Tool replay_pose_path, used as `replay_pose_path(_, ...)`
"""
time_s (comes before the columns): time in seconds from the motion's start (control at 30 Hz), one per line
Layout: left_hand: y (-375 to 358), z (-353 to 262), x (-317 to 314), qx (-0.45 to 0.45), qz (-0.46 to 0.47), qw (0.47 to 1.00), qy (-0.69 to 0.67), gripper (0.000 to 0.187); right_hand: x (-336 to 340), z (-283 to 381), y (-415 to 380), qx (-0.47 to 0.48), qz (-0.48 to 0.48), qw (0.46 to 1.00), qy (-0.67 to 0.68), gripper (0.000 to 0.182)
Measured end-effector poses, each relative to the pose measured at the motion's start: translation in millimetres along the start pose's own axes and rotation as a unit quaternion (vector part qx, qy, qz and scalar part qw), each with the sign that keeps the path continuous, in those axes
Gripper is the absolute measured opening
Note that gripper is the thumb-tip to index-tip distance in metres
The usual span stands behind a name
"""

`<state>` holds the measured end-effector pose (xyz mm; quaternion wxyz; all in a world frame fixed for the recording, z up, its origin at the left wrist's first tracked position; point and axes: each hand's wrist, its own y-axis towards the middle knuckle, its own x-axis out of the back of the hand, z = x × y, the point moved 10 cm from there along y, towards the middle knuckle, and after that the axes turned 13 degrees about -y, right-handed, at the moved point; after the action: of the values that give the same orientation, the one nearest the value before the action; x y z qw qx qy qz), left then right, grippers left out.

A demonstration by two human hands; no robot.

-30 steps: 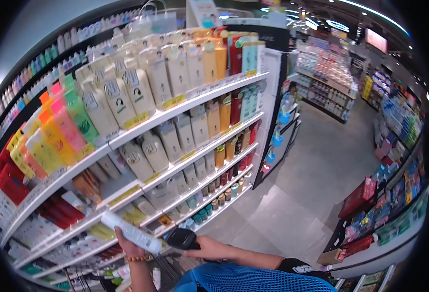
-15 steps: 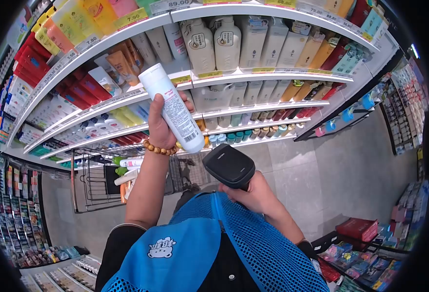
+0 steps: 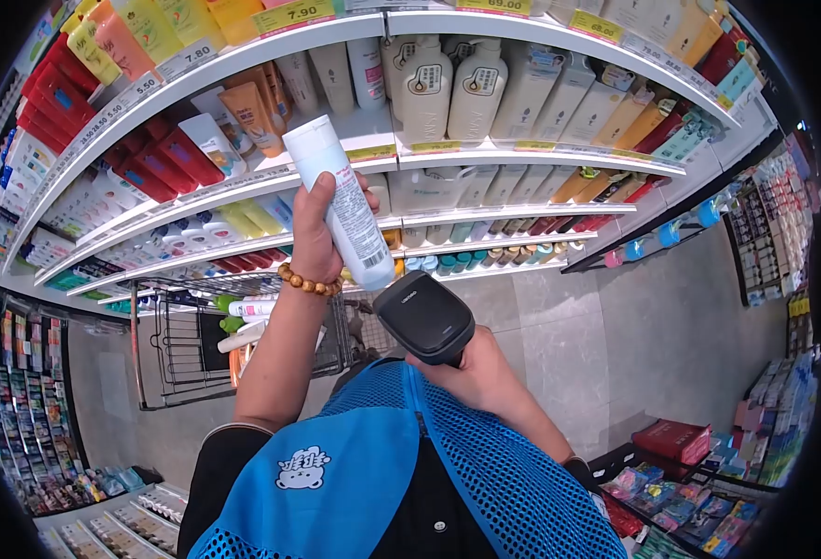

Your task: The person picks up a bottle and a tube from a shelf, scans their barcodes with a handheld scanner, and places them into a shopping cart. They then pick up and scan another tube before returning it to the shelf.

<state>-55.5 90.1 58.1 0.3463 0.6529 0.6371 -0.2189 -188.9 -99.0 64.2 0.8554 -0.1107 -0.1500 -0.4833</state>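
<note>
My left hand [image 3: 319,224] wraps round a white bottle [image 3: 343,200], which leans with its cap up and to the left; small print and a barcode face me. A black handheld scanner [image 3: 424,317] is in my right hand [image 3: 471,369], its head close below the bottle's base. The fingers of my right hand are partly hidden under the scanner. Behind the bottle are shelves [image 3: 317,37] of bottles and tubes, with an orange tube [image 3: 252,116] and white pump bottles [image 3: 424,90] near it.
A wire cart [image 3: 173,359] with several products stands on the grey floor [image 3: 560,345] at the left. Red packs and small goods [image 3: 671,443] lie at the lower right. More racks [image 3: 28,391] line the left edge, and others [image 3: 779,214] the right.
The scanner has moved slightly left, nearer the bottle's base. My left hand and the bottle have shifted a little right. The shelf items appear shifted as the view turned slightly.
</note>
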Motion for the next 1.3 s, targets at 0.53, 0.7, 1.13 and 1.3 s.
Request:
replay_pose_path(0.53,-3.6,-5.2,16.3,-0.002,-0.022,1.0,-0.012,0.052,-7.6,-9.4,12.7,-0.024,0.023,0.999,0.036,0.023)
replay_pose_path(0.7,-3.8,3.2,22.7,0.008,-0.032,0.999,-0.025,0.051,6.2,-2.3,13.6,0.019,-0.025,0.999,0.01,0.023)
replay_pose_path(1.13,38.4,-13.0,25.0,0.016,-0.065,0.991,-0.118,0.047,8.4,-86.5,-7.3,-0.104,-0.052,0.99,0.077,0.022)
replay_pose_path(1.3,89.9,-29.8,35.7,-0.03,-0.092,0.986,-0.136,0.036,8.4,-90.0,-16.3,-0.113,-0.079,0.988,0.065,0.022)
